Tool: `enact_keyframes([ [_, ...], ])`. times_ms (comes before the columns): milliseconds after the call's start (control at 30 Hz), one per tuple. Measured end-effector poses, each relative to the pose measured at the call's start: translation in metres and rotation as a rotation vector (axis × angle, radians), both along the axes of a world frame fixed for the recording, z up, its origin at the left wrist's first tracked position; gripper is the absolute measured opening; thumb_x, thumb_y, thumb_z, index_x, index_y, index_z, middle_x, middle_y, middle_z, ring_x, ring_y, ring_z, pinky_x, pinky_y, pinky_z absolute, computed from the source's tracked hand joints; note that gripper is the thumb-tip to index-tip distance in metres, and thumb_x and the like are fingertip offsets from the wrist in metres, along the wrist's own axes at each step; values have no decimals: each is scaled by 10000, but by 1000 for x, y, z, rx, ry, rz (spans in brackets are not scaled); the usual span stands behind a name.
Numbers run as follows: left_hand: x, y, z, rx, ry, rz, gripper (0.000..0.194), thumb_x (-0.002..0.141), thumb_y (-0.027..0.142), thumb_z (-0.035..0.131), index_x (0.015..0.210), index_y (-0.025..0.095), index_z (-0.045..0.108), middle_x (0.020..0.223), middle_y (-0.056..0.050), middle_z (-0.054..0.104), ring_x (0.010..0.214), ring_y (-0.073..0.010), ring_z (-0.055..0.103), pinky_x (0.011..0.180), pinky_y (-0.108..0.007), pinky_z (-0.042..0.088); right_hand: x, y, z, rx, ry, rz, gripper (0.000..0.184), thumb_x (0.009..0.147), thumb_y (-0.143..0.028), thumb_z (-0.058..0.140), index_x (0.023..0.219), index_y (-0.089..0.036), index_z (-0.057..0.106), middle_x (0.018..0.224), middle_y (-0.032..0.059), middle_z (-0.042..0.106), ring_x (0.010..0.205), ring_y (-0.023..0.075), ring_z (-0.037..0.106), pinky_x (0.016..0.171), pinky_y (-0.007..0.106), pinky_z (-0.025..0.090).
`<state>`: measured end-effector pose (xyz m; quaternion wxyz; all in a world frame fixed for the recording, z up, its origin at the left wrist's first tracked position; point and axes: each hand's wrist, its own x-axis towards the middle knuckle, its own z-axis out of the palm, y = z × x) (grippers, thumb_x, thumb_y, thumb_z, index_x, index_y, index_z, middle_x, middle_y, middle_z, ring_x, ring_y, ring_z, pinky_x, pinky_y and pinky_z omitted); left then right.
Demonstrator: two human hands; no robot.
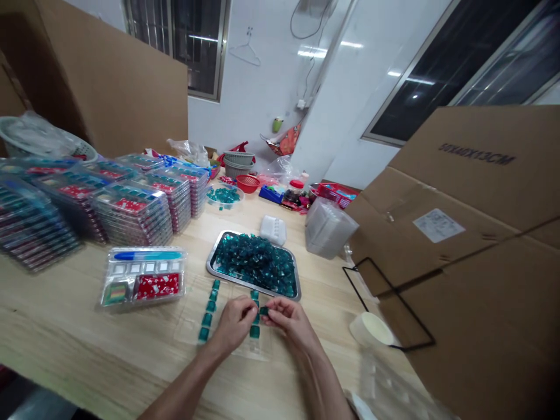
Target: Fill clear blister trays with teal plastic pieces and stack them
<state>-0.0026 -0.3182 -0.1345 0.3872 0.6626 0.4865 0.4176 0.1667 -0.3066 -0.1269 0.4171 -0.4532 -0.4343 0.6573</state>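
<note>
My right hand pinches a small teal square piece between thumb and fingertips. Close beside it, my left hand has its fingers pressed together; whether anything is in them is hidden. Both hands are over clear plastic trays lying on the table. One column of teal pieces sits to the left of my left hand. Another column of teal pieces runs between my hands, partly covered by the fingers. Just beyond them is a metal tray heaped with loose teal pieces.
Left of the hands lies a filled clear package with a blue pen and red panel. Stacks of similar packages stand behind it. A tape roll, black wire frame and cardboard box are at right.
</note>
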Motion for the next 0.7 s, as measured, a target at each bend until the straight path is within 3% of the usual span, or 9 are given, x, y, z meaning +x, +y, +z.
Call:
enact_keyframes([
  [200, 1, -3, 1, -48, -18, -18, 156, 756, 194, 486, 650, 159, 595, 650, 0, 550, 622, -128, 505, 575, -222, 344, -6, 1, -11, 18, 76, -10, 302, 527, -314, 863, 721, -164, 686, 696, -4, 683, 615, 133, 640, 661, 277, 520],
  [467, -3, 2, 3, -189, -157, -100, 196, 743, 298, 484, 601, 165, 518, 581, 33, 468, 602, -120, 451, 566, -225, 327, -5, -1, 0, 205, -38, 10, 216, 604, -342, 811, 723, -190, 715, 874, 52, 713, 756, 187, 651, 705, 309, 526],
  [700, -3, -1, 3, -184, -126, -98, 64, 687, 210, 517, 646, 165, 540, 643, 24, 506, 647, -125, 470, 544, -213, 321, -10, -2, 1, 211, -105, 35, 259, 613, -361, 803, 773, -191, 691, 686, 2, 663, 626, 142, 594, 624, 260, 480],
])
